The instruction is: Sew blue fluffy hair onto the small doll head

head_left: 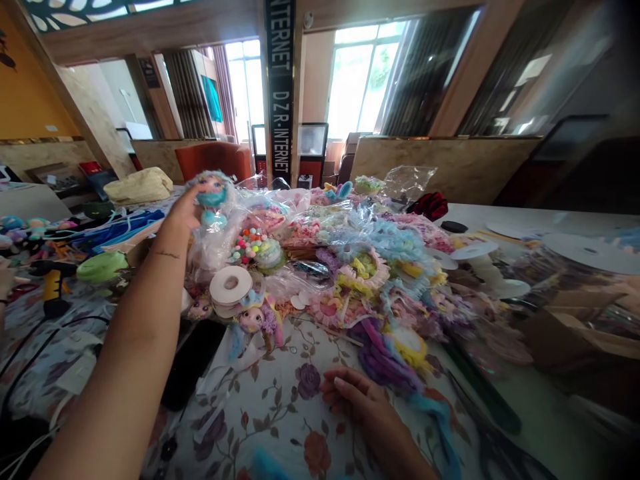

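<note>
My left arm stretches to the back of the pile, where my left hand [186, 208] is closed on a doll [213, 190] with pale blue hair and a turquoise outfit. Part of its grip is hidden behind the hand. Low over the flowered tablecloth [280, 407], my right hand [357, 400] has loosely bent fingers, somewhat apart, and nothing visible in them. Beside it lies purple wool [383, 360], with blue fibre [440, 420] trailing nearer to me. Another doll [255, 320] with lilac hair lies at the pile's front edge.
A heap of lace trims [360, 273] and plastic bags spans the middle. A white ribbon spool [231, 285] and black phone [193, 363] sit left of centre. Scissors [505, 453] lie front right, near a cardboard box [575, 333]. A yellow-black glue gun [53, 287] is at left.
</note>
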### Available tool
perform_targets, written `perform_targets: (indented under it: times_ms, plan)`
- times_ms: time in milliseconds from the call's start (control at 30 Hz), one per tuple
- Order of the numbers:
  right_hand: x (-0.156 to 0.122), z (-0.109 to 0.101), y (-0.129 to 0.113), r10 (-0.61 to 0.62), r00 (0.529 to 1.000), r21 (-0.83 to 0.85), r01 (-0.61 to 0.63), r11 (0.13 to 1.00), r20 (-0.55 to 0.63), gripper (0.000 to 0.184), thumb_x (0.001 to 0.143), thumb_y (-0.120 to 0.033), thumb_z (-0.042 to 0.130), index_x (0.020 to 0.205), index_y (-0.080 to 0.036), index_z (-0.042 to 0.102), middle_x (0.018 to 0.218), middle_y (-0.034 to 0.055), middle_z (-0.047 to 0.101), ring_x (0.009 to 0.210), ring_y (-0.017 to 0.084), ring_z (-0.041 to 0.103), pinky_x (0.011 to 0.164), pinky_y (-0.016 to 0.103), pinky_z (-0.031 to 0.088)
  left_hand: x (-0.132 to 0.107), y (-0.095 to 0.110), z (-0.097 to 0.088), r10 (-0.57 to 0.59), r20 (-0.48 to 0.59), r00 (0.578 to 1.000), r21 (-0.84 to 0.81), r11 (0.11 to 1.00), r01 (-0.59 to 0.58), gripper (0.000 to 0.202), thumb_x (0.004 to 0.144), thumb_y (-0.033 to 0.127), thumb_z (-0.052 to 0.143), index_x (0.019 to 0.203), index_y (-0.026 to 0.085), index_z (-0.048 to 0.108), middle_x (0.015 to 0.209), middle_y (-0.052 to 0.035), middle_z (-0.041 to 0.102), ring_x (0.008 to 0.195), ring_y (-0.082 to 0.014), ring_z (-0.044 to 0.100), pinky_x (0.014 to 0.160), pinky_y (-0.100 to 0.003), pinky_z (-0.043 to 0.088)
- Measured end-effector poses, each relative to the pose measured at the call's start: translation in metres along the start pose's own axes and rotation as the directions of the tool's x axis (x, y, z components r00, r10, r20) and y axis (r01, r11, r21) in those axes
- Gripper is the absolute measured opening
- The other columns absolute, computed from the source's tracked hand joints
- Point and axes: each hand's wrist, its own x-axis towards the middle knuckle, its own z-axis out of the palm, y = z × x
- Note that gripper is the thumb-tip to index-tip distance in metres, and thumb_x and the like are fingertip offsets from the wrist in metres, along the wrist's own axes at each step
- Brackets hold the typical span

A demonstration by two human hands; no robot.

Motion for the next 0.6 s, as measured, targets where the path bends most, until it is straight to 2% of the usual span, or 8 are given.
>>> perform_targets:
  times_ms: [100,167,233,300,367,467,533,600]
  plan:
    - [-0.002,0.002,-0.001,0.003,1.000,-0.011,-0.003,1.000,-0.012,0.030,0.068,-0.044,0.074,0.085,-0.019,0.071,0.081,0.0051,0.071,0.075,0.019,0.062,0.068,0.029,0.047,0.005,0.044,-0.010,0.125,-0.001,0.992,-0.042,0.991,-0.125,0.039,0.073,0.024,0.067,0.109,0.015,0.054,0.097,0.0010,0.068,0.091,-0.0155,0.059,0.089,-0.039,0.051]
    - [-0.003,0.003,-0.002,-0.002,1.000,-0.022,0.001,1.000,-0.017,0.029,0.069,-0.043,0.073,0.086,-0.019,0.071,0.082,0.0054,0.071,0.076,0.019,0.062,0.068,0.028,0.046,0.011,0.069,-0.020,0.229,-0.035,0.973,-0.057,0.971,-0.231,0.042,0.075,0.021,0.064,0.114,0.017,0.050,0.105,0.0022,0.066,0.097,-0.0162,0.056,0.097,-0.048,0.045]
    - [-0.004,0.002,-0.002,0.003,1.000,-0.029,-0.004,1.000,-0.024,0.028,0.069,-0.043,0.073,0.085,-0.020,0.071,0.081,0.0055,0.071,0.075,0.018,0.062,0.067,0.028,0.046,0.017,0.087,-0.032,0.291,-0.103,0.951,-0.047,0.954,-0.297,0.041,0.077,0.020,0.061,0.116,0.016,0.046,0.112,0.0032,0.063,0.101,-0.0154,0.054,0.102,-0.050,0.041]
    - [-0.003,0.001,-0.001,0.023,0.999,-0.021,-0.023,1.000,-0.034,0.028,0.068,-0.043,0.074,0.084,-0.020,0.072,0.080,0.0050,0.071,0.072,0.018,0.062,0.065,0.027,0.046,0.022,0.094,-0.044,0.291,-0.193,0.937,0.003,0.955,-0.296,0.041,0.076,0.021,0.062,0.114,0.014,0.047,0.110,0.0032,0.063,0.102,-0.0154,0.052,0.103,-0.049,0.039]
    - [-0.001,0.000,-0.001,0.046,0.998,0.013,-0.046,0.999,-0.041,0.029,0.066,-0.044,0.075,0.083,-0.021,0.072,0.078,0.0044,0.070,0.070,0.017,0.061,0.062,0.027,0.046,0.026,0.090,-0.052,0.231,-0.256,0.939,0.047,0.973,-0.226,0.040,0.076,0.021,0.063,0.112,0.014,0.048,0.103,0.0044,0.064,0.101,-0.0152,0.052,0.104,-0.047,0.038]
    - [0.002,-0.002,-0.001,0.082,0.995,0.078,-0.078,0.994,-0.058,0.030,0.062,-0.045,0.078,0.080,-0.021,0.073,0.075,0.0042,0.069,0.069,0.017,0.062,0.062,0.027,0.047,0.031,0.063,-0.053,0.157,-0.283,0.946,0.080,0.987,-0.140,0.031,0.083,0.023,0.058,0.112,0.013,0.050,0.095,0.0030,0.063,0.097,-0.0158,0.054,0.101,-0.049,0.040]
    - [0.004,-0.004,-0.001,0.100,0.992,0.109,-0.092,0.990,-0.073,0.031,0.059,-0.045,0.080,0.078,-0.021,0.073,0.075,0.0043,0.069,0.069,0.017,0.062,0.062,0.026,0.048,0.031,0.040,-0.046,0.145,-0.262,0.954,0.118,0.986,-0.117,0.029,0.089,0.026,0.053,0.113,0.011,0.052,0.100,-0.0022,0.062,0.095,-0.0179,0.056,0.094,-0.049,0.045]
    - [0.007,-0.006,0.000,0.115,0.991,0.137,-0.105,0.985,-0.066,0.031,0.057,-0.044,0.081,0.078,-0.022,0.074,0.074,0.0041,0.069,0.068,0.017,0.062,0.060,0.026,0.048,0.027,0.020,-0.036,0.195,-0.186,0.963,0.170,0.972,-0.164,0.032,0.089,0.033,0.055,0.115,0.014,0.055,0.113,-0.0088,0.059,0.098,-0.0214,0.059,0.084,-0.042,0.051]
